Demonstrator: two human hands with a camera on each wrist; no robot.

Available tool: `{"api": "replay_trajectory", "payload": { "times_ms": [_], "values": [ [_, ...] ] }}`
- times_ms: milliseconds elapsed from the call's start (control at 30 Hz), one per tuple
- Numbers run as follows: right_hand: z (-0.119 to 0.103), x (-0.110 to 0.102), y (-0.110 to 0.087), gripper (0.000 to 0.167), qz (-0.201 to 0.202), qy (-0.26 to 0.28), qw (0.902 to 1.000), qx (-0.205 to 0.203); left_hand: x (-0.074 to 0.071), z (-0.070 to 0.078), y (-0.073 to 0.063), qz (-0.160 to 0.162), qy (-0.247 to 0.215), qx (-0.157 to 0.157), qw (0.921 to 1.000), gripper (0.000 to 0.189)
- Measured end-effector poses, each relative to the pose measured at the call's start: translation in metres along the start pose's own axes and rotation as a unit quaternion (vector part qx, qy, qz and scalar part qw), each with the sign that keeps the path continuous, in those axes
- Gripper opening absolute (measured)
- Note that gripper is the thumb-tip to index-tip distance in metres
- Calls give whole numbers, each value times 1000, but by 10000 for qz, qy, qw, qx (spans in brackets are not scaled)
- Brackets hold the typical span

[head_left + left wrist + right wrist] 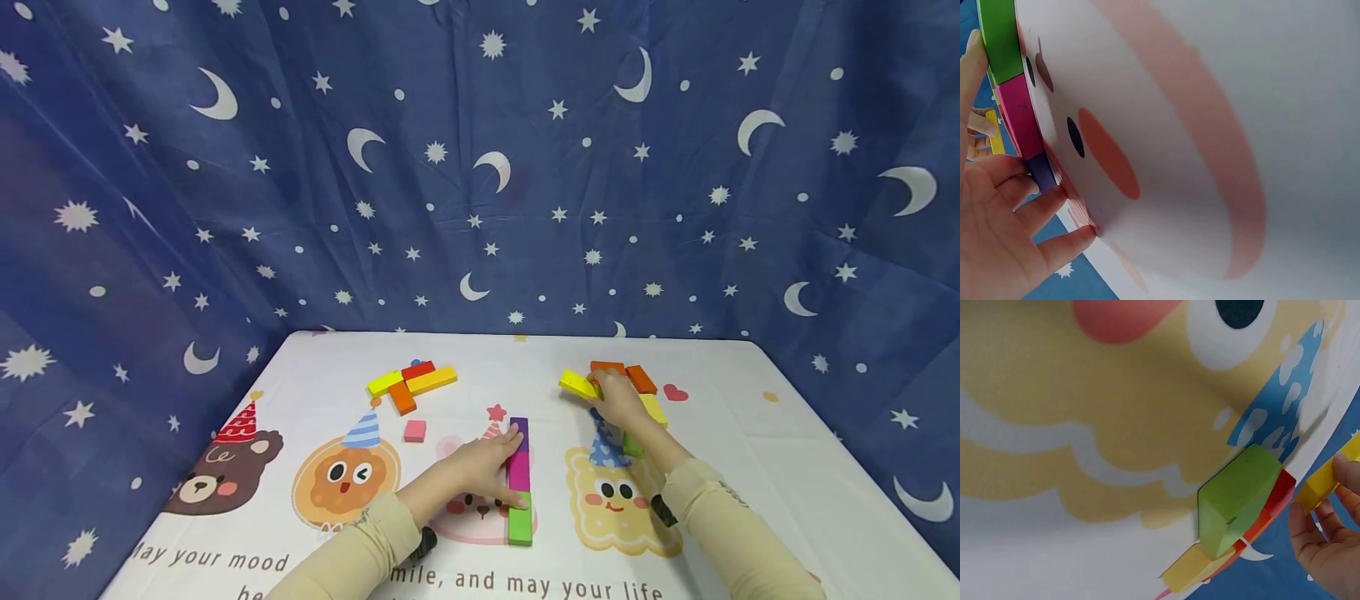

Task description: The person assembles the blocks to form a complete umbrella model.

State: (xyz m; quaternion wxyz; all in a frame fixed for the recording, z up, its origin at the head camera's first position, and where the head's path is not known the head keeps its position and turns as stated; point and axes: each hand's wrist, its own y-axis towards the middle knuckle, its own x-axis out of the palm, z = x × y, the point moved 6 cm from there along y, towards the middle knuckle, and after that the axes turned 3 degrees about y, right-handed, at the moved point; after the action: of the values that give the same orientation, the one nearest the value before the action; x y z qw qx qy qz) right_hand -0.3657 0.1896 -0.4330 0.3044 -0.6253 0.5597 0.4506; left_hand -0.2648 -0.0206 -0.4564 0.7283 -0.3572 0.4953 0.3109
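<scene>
A purple block (519, 429), a magenta block (519, 472) and a green block (520, 528) lie end to end in a straight row. Along this row's left side my left hand (476, 467) is spread, thumb at the green block and fingertips by the purple one. Farther right, my right hand (621, 402) pinches a yellow block (576, 383), raised off the tablecloth in the right wrist view. Around that hand lie two orange blocks (642, 379), a pale yellow block (655, 410) and another green block (1241, 494), partly hidden by it in the head view.
At the back left, a yellow block (385, 382), a red block (418, 369), an amber block (432, 380) and an orange block (402, 398) touch in a cluster. A small pink block (415, 432) lies apart in front. Behind the table hangs a blue curtain (480, 208).
</scene>
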Motion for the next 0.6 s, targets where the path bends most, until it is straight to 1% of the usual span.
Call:
{"api": "replay_trajectory", "payload": {
  "times_ms": [100,267,367,533,600],
  "values": [
    [-3,2,-1,36,-72,-29,9999,-116,-1,1,0,0,-4,1,10000,101],
    [-11,10,-3,35,-434,69,9985,-317,0,0,-1,-21,-11,-6,10000,101],
    [-16,15,-6,35,-552,72,9968,-581,0,1,-1,-36,-17,9,10000,101],
    [-24,23,-12,34,-472,-12,9941,-980,1,1,1,-60,18,5,10000,101],
    [-25,24,-12,34,-406,-7,9938,-1039,1,0,1,-53,32,-5,10000,101]
  ]
}}
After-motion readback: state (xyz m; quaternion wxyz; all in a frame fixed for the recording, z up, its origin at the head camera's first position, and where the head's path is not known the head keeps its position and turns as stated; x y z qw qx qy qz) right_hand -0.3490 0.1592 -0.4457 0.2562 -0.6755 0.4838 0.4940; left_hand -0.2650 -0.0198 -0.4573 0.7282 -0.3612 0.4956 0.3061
